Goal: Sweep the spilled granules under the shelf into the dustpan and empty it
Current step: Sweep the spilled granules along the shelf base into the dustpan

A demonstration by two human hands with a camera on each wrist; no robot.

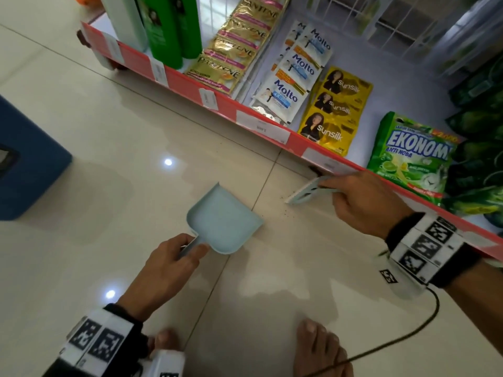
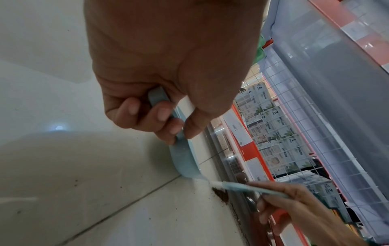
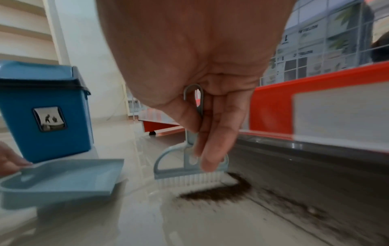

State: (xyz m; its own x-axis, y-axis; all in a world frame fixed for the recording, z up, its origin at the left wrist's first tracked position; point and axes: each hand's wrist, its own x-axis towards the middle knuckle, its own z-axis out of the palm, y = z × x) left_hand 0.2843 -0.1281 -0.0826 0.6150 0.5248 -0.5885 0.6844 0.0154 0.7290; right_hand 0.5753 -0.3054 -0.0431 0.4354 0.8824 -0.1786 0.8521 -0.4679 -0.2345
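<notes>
A small pale-blue dustpan (image 1: 223, 220) lies on the tiled floor, its mouth turned toward the shelf. My left hand (image 1: 174, 257) grips its short handle (image 2: 160, 103). To its right my right hand (image 1: 362, 200) holds a small pale-blue hand brush (image 1: 307, 190) by the handle, index finger stretched down its back (image 3: 210, 159). The white bristles (image 3: 189, 180) touch the floor beside a dark heap of granules (image 3: 219, 189) at the shelf's foot. A gap of bare floor separates heap and dustpan (image 3: 63, 178). Scattered granules (image 1: 283, 210) dot the tile.
The low red-edged shelf (image 1: 272, 131) runs diagonally at the right, stocked with sachets and a green detergent bag (image 1: 413, 156). A blue lidded bin (image 3: 46, 109) stands on the floor at the left, behind the dustpan. My bare feet (image 1: 321, 346) are near the bottom.
</notes>
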